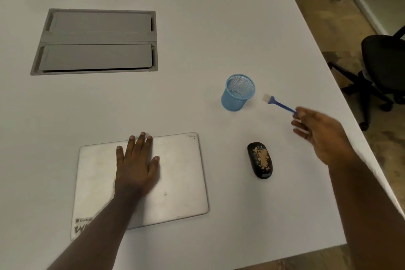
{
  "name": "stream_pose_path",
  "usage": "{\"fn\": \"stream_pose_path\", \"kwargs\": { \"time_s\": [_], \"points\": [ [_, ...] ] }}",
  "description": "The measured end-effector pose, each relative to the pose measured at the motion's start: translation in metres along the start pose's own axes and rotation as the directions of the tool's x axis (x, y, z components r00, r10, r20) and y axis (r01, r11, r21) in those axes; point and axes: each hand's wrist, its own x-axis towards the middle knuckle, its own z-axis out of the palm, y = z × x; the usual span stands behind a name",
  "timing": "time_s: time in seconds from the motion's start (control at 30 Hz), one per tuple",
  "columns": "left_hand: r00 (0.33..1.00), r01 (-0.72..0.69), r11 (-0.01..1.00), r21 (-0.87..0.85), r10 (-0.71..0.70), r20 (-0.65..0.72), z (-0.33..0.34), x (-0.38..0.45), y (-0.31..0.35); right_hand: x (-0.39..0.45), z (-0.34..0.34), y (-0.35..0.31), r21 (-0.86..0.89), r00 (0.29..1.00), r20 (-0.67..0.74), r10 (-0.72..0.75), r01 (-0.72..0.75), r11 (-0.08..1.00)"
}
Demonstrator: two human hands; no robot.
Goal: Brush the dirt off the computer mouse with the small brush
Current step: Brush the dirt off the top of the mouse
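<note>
A black computer mouse [260, 160] lies on the white table, its top covered with tan dirt. My right hand [318, 133] hovers to the right of and beyond the mouse, pinching the end of a small blue brush [279, 104]. The brush's white bristles point toward the far left, close to a blue mesh cup. The brush is well apart from the mouse. My left hand [137, 163] rests flat, fingers spread, on a closed silver laptop [179, 182].
An empty blue mesh pen cup [238, 92] stands beyond the mouse. A grey cable hatch [96, 41] is set into the table [197, 28] at the far left. The table edge runs diagonally on the right, with a black office chair [381, 68] past it.
</note>
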Motion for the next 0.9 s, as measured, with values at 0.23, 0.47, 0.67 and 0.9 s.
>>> {"fn": "stream_pose_path", "kwargs": {
  "time_s": [0.23,0.47,0.67,0.9],
  "points": [
    [0.974,-0.008,0.886,-0.464,-0.098,-0.205,-0.025,0.004,0.068,-0.047,-0.029,0.108,0.258,0.929,-0.011,0.369,-0.354,0.899],
    [0.943,0.333,0.433,-0.838,-0.138,0.303,0.001,-0.004,0.196,-0.059,0.008,0.130,0.140,0.957,-0.142,0.252,-0.232,0.962],
    [0.853,0.467,0.475,-0.746,-0.020,0.522,0.020,-0.002,0.247,-0.050,0.022,0.129,-0.025,0.973,-0.207,0.106,-0.113,0.993],
    [0.830,0.538,0.459,-0.707,-0.144,0.538,0.037,0.003,0.274,-0.040,0.027,0.137,-0.077,0.979,-0.187,0.085,-0.101,0.992]
  ]
}}
